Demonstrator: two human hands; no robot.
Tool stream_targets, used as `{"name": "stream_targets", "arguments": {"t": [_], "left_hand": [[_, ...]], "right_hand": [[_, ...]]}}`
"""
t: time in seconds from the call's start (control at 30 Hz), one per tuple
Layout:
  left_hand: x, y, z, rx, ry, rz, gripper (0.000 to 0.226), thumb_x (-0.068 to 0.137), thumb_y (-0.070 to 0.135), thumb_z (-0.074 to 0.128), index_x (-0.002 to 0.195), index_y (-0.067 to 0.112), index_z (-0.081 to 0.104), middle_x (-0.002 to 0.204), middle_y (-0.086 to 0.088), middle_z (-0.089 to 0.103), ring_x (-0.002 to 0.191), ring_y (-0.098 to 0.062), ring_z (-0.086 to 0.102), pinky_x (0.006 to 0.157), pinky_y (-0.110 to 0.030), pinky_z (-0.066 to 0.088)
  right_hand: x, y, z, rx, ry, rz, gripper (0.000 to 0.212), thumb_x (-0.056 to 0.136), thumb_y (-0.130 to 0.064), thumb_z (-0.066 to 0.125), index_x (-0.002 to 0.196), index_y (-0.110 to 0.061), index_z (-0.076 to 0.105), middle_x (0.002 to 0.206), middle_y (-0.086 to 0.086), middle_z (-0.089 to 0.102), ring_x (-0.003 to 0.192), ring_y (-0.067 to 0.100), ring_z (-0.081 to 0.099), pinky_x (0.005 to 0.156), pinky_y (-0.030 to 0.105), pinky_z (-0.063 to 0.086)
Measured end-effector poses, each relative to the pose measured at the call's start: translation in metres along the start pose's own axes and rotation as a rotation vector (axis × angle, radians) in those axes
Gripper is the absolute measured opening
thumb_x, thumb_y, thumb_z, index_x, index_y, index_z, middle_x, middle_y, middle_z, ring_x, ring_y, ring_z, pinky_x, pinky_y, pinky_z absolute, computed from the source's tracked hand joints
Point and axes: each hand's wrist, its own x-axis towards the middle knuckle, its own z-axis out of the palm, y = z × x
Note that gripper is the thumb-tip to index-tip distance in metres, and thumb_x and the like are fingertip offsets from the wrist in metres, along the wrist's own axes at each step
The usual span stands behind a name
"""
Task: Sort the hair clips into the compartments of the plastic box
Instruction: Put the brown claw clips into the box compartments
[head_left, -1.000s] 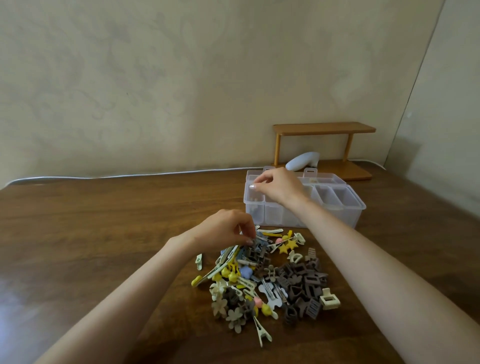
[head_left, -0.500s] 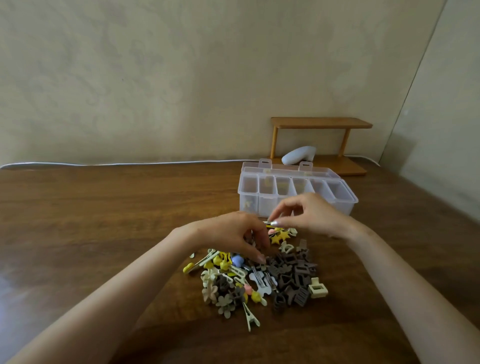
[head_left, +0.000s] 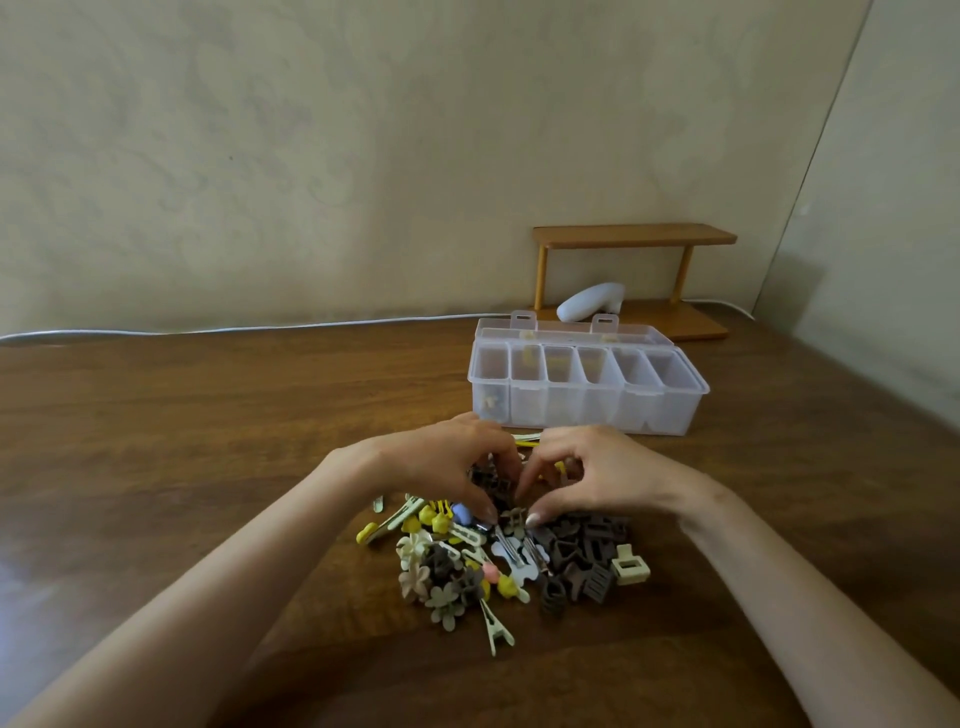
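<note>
Both my hands are down in the heap of mixed plastic hair clips (head_left: 498, 561) on the dark wooden bench (head_left: 208, 441). My left hand (head_left: 441, 467) is curled over the back of the heap, its fingers (head_left: 485, 512) bent down among some small dark brown claw clips (head_left: 493, 486). I honestly can't tell if it's actually got hold of one or is just resting on them. My right hand (head_left: 597, 478) sits right beside it, thumb and forefinger tips nearly meeting over the middle of the pile, and whether anything is pinched there is hidden too.

The heap itself is a jumble: brown claw clips bunched on the right side, a cream square claw clip (head_left: 631, 565) at the right edge, beige flower-shaped clips (head_left: 415, 577) on the left front, yellow bits and a pale green alligator clip (head_left: 496, 626) sticking out toward me.

The clear plastic box with a row of compartments (head_left: 587, 410) stands just behind my hands, lid folded back. The leftmost compartment has something small and pale in it, too tiny to make out. Behind the box there's a small wooden shelf (head_left: 634, 236) with a white rounded gadget (head_left: 592, 301) lying under it.
</note>
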Motion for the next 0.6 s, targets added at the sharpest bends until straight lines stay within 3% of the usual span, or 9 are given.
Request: {"name": "stream_targets", "arguments": {"t": [0.1,0.3,0.4,0.47,0.6], "left_hand": [[0.0014,-0.0018,0.0009,0.066,0.072,-0.02,0.04,0.077,0.033,0.071,0.111,0.025,0.052,0.111,0.008,0.047,0.109,-0.012,0.039,0.091,-0.029,0.038],[-0.0006,-0.0047,-0.0024,-0.008,0.063,-0.026,0.04,0.076,0.035,0.072,0.11,0.024,0.055,0.112,0.009,0.048,0.108,-0.01,0.038,0.093,-0.029,0.039],[-0.0024,-0.0029,-0.0044,-0.082,0.063,-0.014,0.038,0.077,0.04,0.07,0.11,0.023,0.06,0.108,0.008,0.05,0.106,-0.009,0.041,0.091,-0.027,0.039],[-0.0013,0.0003,-0.0047,-0.169,0.104,-0.004,0.032,0.08,0.04,0.065,0.105,0.02,0.062,0.101,0.01,0.052,0.099,-0.009,0.047,0.085,-0.023,0.042],[0.0026,0.004,-0.004,-0.286,0.246,-0.048,0.02,0.085,0.04,0.059,0.095,0.023,0.062,0.084,0.015,0.055,0.068,0.009,0.051,0.061,-0.014,0.036]], "right_hand": [[0.0062,-0.0018,0.01,-0.133,0.042,-0.042,0.025,0.068,-0.051,0.075,0.088,-0.037,0.069,0.1,-0.016,0.058,0.095,0.006,0.053,0.083,0.034,0.048],[0.0066,-0.0001,0.0083,-0.129,0.085,-0.088,0.019,0.073,-0.039,0.075,0.089,-0.032,0.066,0.093,-0.014,0.058,0.085,0.002,0.052,0.075,0.029,0.047],[0.0038,0.001,0.0037,-0.037,0.173,-0.074,0.021,0.076,-0.03,0.075,0.093,-0.024,0.063,0.086,-0.014,0.057,0.075,-0.006,0.051,0.065,0.015,0.042],[0.0022,0.0017,0.0026,0.072,0.257,-0.086,0.021,0.078,-0.024,0.075,0.094,-0.022,0.062,0.08,-0.015,0.055,0.066,-0.006,0.05,0.058,0.012,0.038],[0.0038,0.003,0.0075,0.125,0.41,-0.154,0.026,0.076,-0.039,0.073,0.094,-0.025,0.06,0.076,-0.01,0.056,0.059,0.005,0.044,0.053,0.018,0.036]]}}
